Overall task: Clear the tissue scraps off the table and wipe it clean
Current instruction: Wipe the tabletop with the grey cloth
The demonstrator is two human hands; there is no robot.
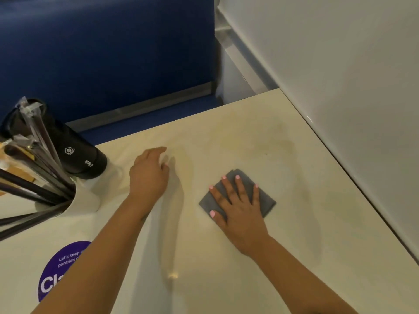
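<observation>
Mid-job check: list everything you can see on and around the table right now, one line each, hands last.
table: one, cream, fills the lower frame; faint smears near its far edge
cloth: one, grey, folded, flat on the table right of centre
flask: one, black, standing at the table's left edge
holder: one, white, left edge, nearer than the flask
wrapped straws: several, dark, fanned in the holder
sticker: one, purple, round, near-left tabletop, partly under the left arm
bench seat: one, blue, beyond the table
wall: white, right side
left hand: hovering open, left of centre
right hand: fingers spread, pressing the cloth
</observation>
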